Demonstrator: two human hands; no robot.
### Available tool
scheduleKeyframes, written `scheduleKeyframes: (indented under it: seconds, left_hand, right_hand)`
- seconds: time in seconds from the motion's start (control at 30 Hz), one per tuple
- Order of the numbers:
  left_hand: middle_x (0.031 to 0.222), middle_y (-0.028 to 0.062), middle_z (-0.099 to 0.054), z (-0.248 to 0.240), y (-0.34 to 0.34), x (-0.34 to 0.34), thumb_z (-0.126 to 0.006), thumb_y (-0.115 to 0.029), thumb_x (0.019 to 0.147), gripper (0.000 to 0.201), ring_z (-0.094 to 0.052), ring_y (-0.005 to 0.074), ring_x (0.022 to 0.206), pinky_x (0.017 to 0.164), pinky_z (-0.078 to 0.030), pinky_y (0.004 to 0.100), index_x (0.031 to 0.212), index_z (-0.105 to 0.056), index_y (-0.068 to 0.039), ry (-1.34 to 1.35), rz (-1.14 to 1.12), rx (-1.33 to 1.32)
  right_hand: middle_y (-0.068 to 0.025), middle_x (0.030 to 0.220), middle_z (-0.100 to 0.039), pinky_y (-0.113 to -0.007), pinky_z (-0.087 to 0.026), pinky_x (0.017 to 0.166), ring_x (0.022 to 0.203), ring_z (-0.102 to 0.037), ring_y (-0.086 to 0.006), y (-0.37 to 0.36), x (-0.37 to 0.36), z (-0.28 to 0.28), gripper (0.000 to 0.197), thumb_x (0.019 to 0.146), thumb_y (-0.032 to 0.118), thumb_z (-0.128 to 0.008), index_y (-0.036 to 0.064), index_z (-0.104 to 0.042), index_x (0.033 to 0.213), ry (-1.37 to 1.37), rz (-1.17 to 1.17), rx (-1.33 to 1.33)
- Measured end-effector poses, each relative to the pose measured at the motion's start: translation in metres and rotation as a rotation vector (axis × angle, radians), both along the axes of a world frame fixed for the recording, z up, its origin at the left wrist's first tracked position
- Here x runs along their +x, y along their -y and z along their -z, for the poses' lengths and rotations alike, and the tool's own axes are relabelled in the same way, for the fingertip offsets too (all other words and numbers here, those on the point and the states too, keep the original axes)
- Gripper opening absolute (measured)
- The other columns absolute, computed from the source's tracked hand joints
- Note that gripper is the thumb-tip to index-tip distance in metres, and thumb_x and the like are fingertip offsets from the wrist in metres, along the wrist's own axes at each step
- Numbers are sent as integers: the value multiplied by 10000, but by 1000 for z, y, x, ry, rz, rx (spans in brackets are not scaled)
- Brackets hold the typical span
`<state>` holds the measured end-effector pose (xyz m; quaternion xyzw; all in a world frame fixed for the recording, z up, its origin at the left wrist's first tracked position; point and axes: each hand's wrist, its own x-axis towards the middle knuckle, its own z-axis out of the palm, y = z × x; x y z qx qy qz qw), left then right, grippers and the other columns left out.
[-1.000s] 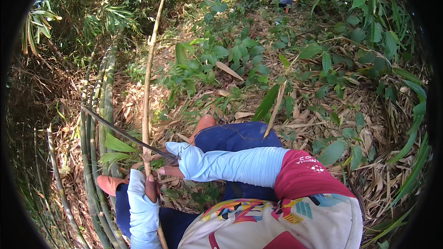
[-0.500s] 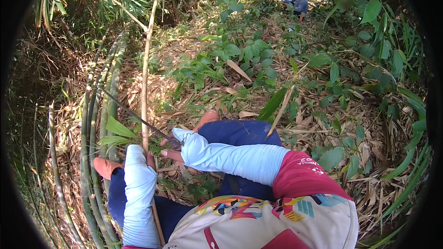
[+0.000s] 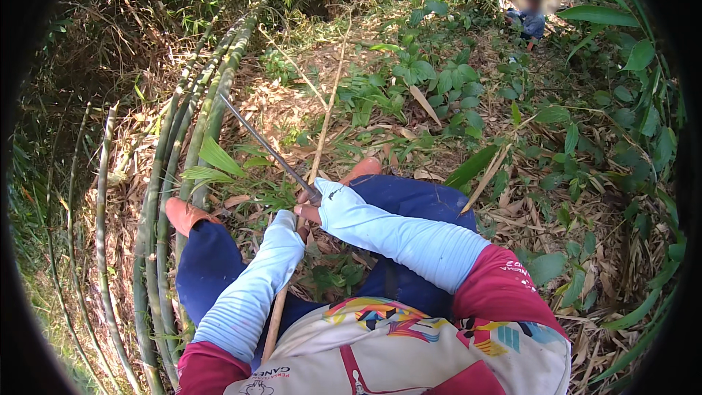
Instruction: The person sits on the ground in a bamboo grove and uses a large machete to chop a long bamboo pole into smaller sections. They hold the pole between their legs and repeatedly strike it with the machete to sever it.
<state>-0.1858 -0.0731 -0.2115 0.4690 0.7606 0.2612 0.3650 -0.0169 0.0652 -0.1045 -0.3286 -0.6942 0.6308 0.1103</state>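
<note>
My left hand [image 3: 301, 230] is closed around a long, thin light-brown pole [image 3: 328, 111], which slants from beside my left hip up and away to the right. Only part of that hand shows past its pale blue sleeve. Just beyond it, my right hand [image 3: 311, 210] grips a machete [image 3: 265, 142] with a long, narrow grey blade. Its blade points away and to the left, the tip over the green bamboo stems. Near the two hands the blade's base lies close against the pole; whether they touch I cannot tell. The machete's handle is hidden in my hand.
Long green bamboo stems [image 3: 201, 148] curve along my left side, beside my orange shoe [image 3: 191, 216]. Several thinner upright stems [image 3: 104, 205] stand farther left. Leafy plants [image 3: 457, 80] grow from the dry leaf litter ahead. Another person [image 3: 529, 22] sits low at the far right.
The pole's far end has swung to the right, from nearly upright to slanting. Both hands moved right and slightly away, and the blade points more steeply away. The whole view has shifted too.
</note>
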Motion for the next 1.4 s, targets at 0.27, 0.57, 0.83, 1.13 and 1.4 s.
scheduleKeyframes:
  seconds: [0.27,0.57,0.83,1.13,1.4]
  left_hand:
    - [630,86,-544,-56,-22,16,-543,-299,924,292,-491,202,441,408,-377,332,954,-575,-10,632,-410,-381]
    - [601,38,-494,-88,-31,26,-433,-281,1000,292,-422,163,376,350,-341,330,1087,-540,-24,1123,-452,-513]
    - [573,20,-451,-98,-36,32,-370,-270,1005,306,-397,154,355,335,-346,322,1070,-546,-28,1070,-433,-516]
    - [600,55,-515,-115,-20,30,-422,-269,964,287,-453,182,379,358,-383,328,1049,-573,-40,1064,-472,-526]
    - [564,48,-481,-133,12,35,-421,-292,1010,275,-400,159,331,284,-310,325,981,-542,-47,856,-380,-512]
  right_hand:
    - [-143,955,-698,-314,-513,808,885,-683,-212,-1,-1,-11,424,857,362,-731,21,-594,1070,136,-115,128]
    - [-107,887,-610,-358,-521,701,786,-605,-194,-34,20,56,168,897,105,-631,25,-501,967,-230,123,-49]
    - [-76,821,-586,-334,-494,602,675,-571,-169,-33,24,12,243,889,167,-679,39,-518,1018,-193,87,-313]
    - [-42,745,-559,-307,-462,491,552,-532,-140,-25,31,-43,332,880,237,-734,54,-537,1075,180,-78,-528]
    - [-42,713,-529,-328,-450,571,627,-541,-129,-18,23,-71,306,882,275,-727,52,-558,1009,576,-249,-340]
